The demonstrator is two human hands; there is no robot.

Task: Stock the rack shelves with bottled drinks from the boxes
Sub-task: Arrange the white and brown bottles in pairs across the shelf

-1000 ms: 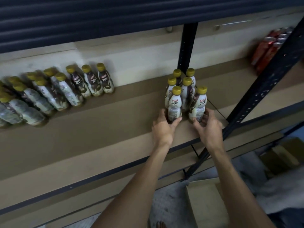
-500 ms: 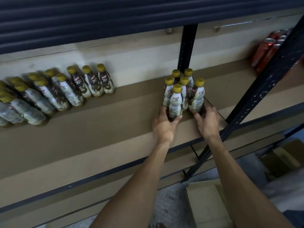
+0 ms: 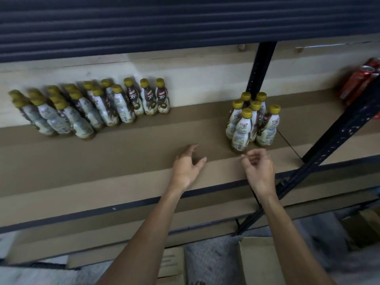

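Brown shelf, bottle cluster beside upright, left hand and right hand slack, empty, near front edge

"78°C" legible on brown bottle labels; other print illegible.

Stockroom, metal rack shelf, bottled drinks, cardboard boxes

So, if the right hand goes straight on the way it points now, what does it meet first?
Probably the front yellow-capped white-and-brown plastic bottle of the six-bottle cluster, just beyond the right hand. Only bare brown shelf board shows between them, though depth is unclear.
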